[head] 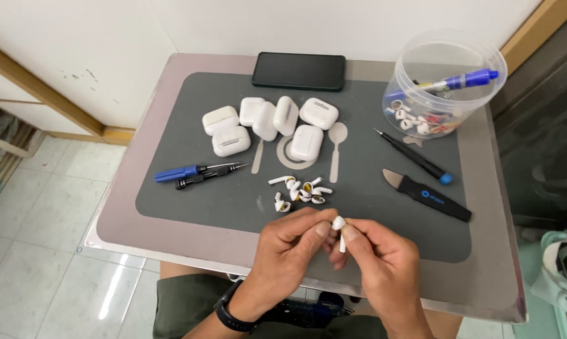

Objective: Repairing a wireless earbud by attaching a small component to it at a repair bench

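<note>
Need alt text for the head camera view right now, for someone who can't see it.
Both hands, left hand and right hand, pinch one white earbud above a grey mat. Behind it lie a pile of earbuds, six white charging cases, a phone, tools and a clear tub.

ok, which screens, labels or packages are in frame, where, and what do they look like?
Phone: far edge of the grey mat, flat, black rectangle, screen dark.
Clear plastic tub: far right corner, round, see-through, holding small parts and a blue pen.
Pry tool: right side of the mat, black handle with a small blue and white mark.
Charging cases: white, rounded, clustered near the phone; no labels visible.
</note>
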